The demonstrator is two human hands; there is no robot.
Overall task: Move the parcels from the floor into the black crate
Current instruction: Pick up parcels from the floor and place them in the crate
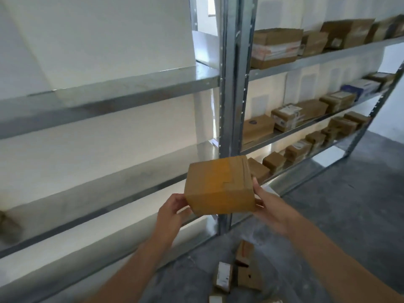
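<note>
While both grips clamp its ends, the cardboard parcel hangs mid-air before the shelving: left grip & right grip curled round opp. sides. Prob. light, stiff, smooth-faced; safest hold is under the bottom edges. Black crate not in view.

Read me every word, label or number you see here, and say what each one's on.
Nothing here reads clearly.
The held box: plain cardboard, no print showing.
The floor parcel: white label, too blurred to read.
The red-marked parcel: marking unreadable.
The middle-shelf box: white label, too blurred.
The top-shelf box: white and red band, too blurred.
</note>
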